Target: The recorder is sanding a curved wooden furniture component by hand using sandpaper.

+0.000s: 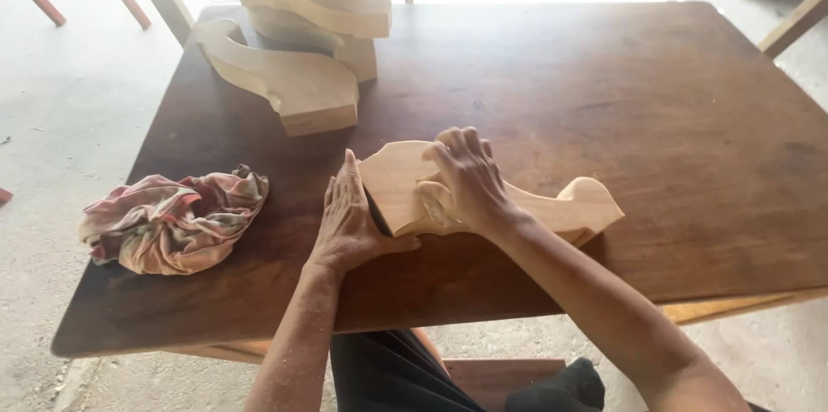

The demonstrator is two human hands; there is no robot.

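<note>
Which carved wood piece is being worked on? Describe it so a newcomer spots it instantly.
On the dark brown wooden table, look at the near edge, right of the crumpled patterned rag. The pale curved wood piece lies flat there, under both hands: left hand at its end, right hand on top. The similar pieces are stacked at the far left, untouched.

Wooden piece (517, 196) on table (673, 119), rag (172, 220) left, stacked pieces (302, 41) behind

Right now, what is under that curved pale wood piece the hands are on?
The curved wood piece lies flat on the dark wooden table. Anything beneath it, or under the right hand, is hidden.
</note>
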